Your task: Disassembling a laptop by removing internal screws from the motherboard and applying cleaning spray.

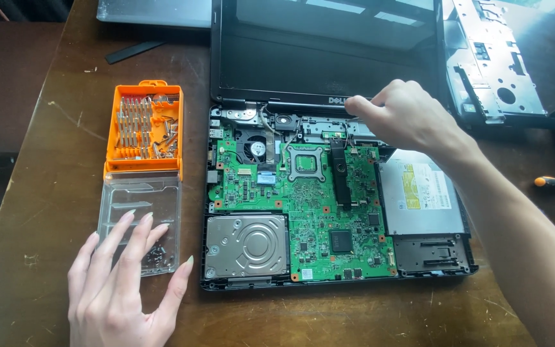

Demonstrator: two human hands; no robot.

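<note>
left hand (120,283) flat, fingers spread, resting on clear lid (140,222) left of opened laptop (329,212) | right hand (406,119) fingers curled at laptop's hinge edge, what it grips cannot be told | orange bit case (142,128) just beyond lid | screwdriver (554,183) well right of laptop

Left hand (120,289): enters from 6 o'clock, palm down, flat.
Left fingers (137,238): spread, extended toward 12 to 1 o'clock; thumb splayed toward 2 o'clock.
Right hand (403,119): at upper centre-right, back upward, knuckles bent.
Right fingertips (354,105): drawn together, pointing to 9 o'clock.
Right forearm (515,231): bare, running from the wrist down to 5 o'clock, out of frame.
</note>
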